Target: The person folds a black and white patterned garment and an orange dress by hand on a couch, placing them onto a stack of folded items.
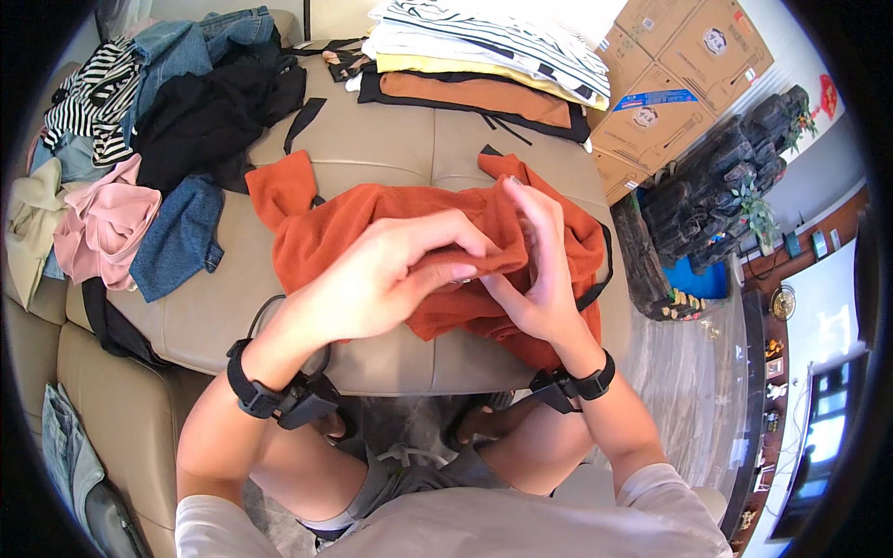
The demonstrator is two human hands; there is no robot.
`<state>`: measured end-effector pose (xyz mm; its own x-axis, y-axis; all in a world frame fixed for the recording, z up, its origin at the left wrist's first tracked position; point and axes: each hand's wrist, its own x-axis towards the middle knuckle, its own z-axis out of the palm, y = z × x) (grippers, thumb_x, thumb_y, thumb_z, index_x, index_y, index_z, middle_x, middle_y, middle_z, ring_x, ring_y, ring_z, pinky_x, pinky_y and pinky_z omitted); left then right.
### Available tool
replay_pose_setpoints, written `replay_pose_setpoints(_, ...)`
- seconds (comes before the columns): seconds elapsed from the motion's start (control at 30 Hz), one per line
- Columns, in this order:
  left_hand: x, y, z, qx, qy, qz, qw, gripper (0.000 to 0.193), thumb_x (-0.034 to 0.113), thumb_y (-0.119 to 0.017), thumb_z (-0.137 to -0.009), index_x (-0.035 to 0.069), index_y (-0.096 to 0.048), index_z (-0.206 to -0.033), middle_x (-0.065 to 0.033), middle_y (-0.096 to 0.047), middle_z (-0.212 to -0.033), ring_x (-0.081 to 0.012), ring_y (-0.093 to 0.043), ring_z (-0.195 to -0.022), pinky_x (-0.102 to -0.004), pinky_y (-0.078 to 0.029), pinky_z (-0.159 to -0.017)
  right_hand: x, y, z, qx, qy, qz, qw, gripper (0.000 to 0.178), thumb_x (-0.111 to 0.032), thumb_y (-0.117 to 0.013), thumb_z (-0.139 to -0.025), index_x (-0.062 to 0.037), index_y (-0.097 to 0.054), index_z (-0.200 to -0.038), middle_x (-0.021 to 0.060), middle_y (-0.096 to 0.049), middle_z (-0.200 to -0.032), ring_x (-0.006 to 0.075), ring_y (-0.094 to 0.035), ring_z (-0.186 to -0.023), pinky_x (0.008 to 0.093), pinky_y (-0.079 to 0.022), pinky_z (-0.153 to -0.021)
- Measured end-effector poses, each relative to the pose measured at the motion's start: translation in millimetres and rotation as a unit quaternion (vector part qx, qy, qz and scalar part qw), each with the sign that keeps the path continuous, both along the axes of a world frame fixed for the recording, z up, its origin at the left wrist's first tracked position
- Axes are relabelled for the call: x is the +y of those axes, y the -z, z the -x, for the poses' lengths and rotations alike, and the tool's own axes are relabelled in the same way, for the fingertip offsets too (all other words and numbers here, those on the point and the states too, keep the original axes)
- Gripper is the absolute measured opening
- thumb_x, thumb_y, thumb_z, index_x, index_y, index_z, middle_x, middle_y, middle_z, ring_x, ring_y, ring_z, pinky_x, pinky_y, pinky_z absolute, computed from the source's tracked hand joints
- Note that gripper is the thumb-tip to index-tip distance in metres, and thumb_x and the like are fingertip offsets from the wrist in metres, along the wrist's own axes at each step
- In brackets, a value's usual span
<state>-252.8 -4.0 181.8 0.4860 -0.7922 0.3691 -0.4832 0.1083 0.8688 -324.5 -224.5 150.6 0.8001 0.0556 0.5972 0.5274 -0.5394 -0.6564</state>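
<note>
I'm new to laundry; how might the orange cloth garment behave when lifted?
The orange cloth garment would likely sag, judging by its loose folds. It seems fairly light, as its edge at the left hand looks thin. Its matte surface probably isn't slippery.

Garment point(326, 223) on sofa point(391, 139); clothes heap point(205, 112) left, stack point(484, 82) behind.

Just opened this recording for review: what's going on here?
A person's left hand pinches a rust-orange garment while the right hand curves against it; its grip is unclear. The garment lies rumpled on a beige padded surface, between a loose clothes heap on the left and a folded stack beyond.
</note>
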Motion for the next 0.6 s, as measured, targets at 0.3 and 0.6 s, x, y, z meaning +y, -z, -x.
replay_pose_setpoints(0.3, 8.5, 12.0, -16.4, -0.224, -0.153, -0.034, 0.962, 0.044, -0.016, -0.051, -0.070, -0.002, -0.061, -0.110, -0.0192, -0.064, -0.109, -0.0412, -0.062, -0.105, -0.0399, -0.049, -0.093, -25.5, 3.5, 3.8, 0.010, 0.094, -0.079, 0.992, 0.015, 0.003, -0.064, -0.087, -0.0002, -0.061, -0.102, 0.0080, -0.067, -0.105, 0.0166, -0.064, -0.099, 0.0290, -0.046, -0.094)
replay_pose_setpoints(0.6, 43.1, -3.3, -45.4, 0.023, -0.237, -0.013, 0.971, 0.023, -0.016, -0.052, -0.083, -0.005, -0.065, -0.099, -0.0065, -0.070, -0.095, -0.0100, -0.065, -0.092, -0.0246, -0.051, -0.084, -68.2, -4.4, 4.8, -0.069, 0.180, -0.173, 0.966, 0.007, -0.004, -0.065, -0.097, -0.0015, -0.059, -0.100, 0.0008, -0.066, -0.096, 0.0046, -0.058, -0.088, 0.0203, -0.046, -0.082)
